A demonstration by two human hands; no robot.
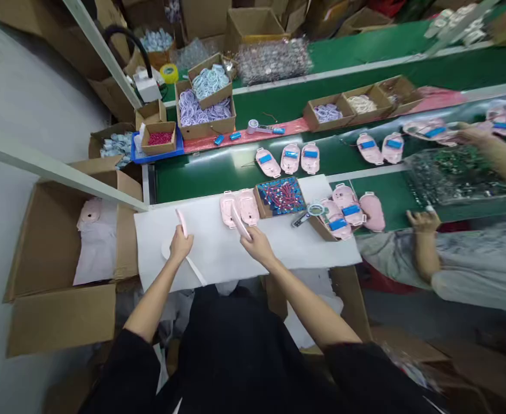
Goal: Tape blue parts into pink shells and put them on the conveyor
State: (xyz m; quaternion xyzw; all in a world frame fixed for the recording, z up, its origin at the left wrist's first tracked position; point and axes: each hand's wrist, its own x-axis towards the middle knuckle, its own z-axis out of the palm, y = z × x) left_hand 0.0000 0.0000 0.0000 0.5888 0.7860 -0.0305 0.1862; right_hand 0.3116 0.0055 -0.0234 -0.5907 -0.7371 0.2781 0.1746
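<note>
My left hand [180, 244] is closed on a thin pink plastic piece [181, 222], seen edge-on above the white sheet. Below it a white strip [196, 270] lies on the sheet. My right hand [257, 246] grips a pink plastic shell [239, 221], tilted and also nearly edge-on. Just behind that shell, two pink housing halves [248, 207] lie side by side, one partly covered by it. To their right stands a box of blue cells with red wires [281, 196].
Pink housings with blue cells [350, 210] are stacked at the right, beside a small fan-shaped part [315, 209]. More pink housings [290, 158] lie on the green belt [201, 181]. An open carton [63, 230] stands left. A co-worker's hand [424, 221] is at the right.
</note>
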